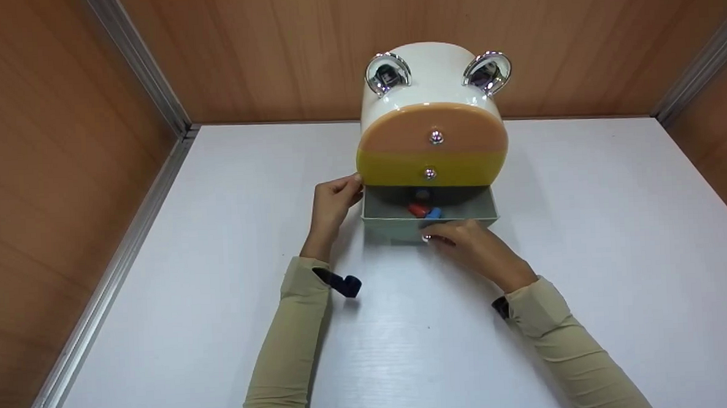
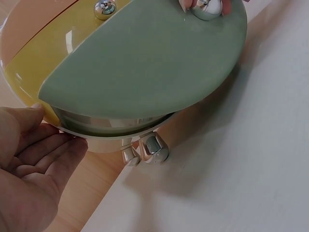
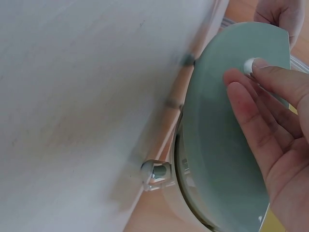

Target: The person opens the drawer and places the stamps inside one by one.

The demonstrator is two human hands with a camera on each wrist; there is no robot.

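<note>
Green Drawer Out, Knob Pinched

White table [image 1: 586, 249] carried a round drawer chest [image 1: 431, 112] at its far middle. Its green bottom drawer [image 1: 429, 222] stood pulled out. Left hand [image 1: 333, 202] lay flat-fingered against the chest's left side; right hand [image 1: 469, 245] pinched the drawer's silver knob [image 2: 206, 9].

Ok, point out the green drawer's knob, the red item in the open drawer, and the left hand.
green drawer's knob [image 2: 206, 9], left wrist view, on its shiny round face.
red item [image 1: 416, 210], head view, on its middle, inside the drawer.
left hand [image 1: 332, 200], head view, on the back of the hand.
</note>
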